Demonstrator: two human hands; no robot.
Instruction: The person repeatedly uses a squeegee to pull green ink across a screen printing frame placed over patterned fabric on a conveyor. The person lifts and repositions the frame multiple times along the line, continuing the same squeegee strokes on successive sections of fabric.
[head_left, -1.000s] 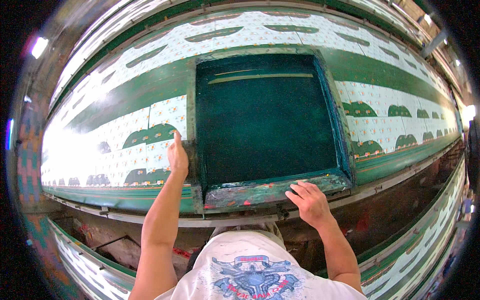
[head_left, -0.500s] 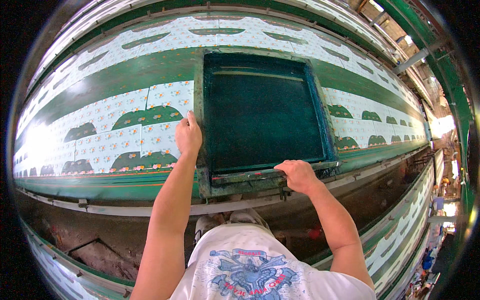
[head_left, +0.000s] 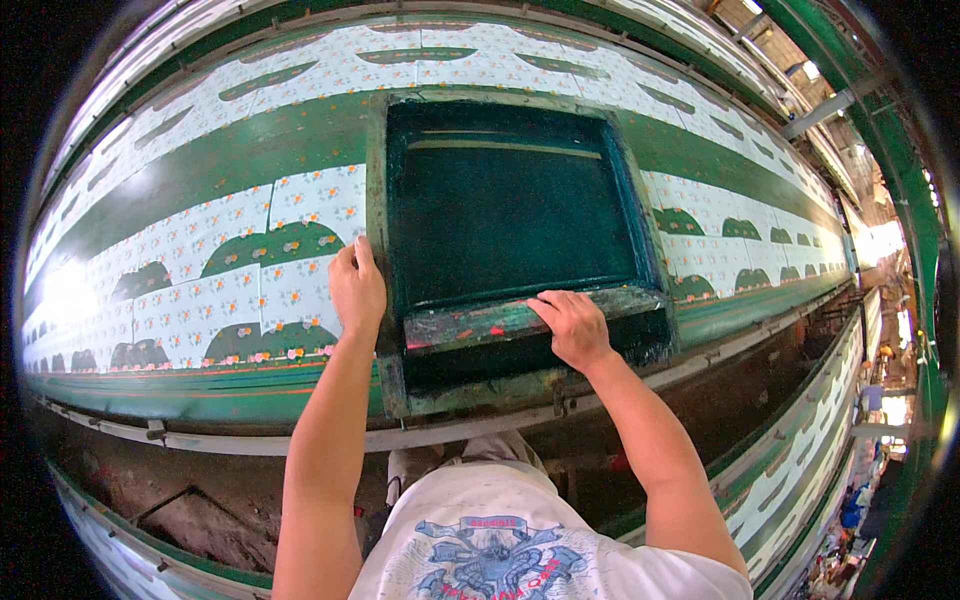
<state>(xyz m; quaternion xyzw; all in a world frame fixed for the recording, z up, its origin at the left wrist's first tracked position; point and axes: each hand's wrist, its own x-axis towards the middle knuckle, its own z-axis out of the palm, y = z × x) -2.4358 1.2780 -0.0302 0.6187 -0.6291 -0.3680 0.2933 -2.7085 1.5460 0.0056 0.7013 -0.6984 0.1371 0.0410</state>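
Note:
A screen frame (head_left: 376, 170) with dark blue-green mesh (head_left: 510, 210) lies on the long table. My left hand (head_left: 356, 285) is at the frame's left side, fingers curled against that rail. My right hand (head_left: 575, 328) grips a wide squeegee bar (head_left: 460, 325), smeared with dark ink and red patches, which spans the screen crosswise above its near end. A dark band of ink shows between bar and near rail. Beside the frame, pale sheets (head_left: 300, 195) printed with small orange flowers and dark green curved shapes line the table.
The green table (head_left: 130, 385) runs left and right, with a metal rail (head_left: 240, 440) along its near edge. A parallel table (head_left: 780, 450) lies behind me at lower right. Beams (head_left: 835, 110) and clutter show at the far right.
The squeegee bar has moved away from me, up from the frame's near rail, with my right hand on it. My left hand stays at the left rail, shifting slightly.

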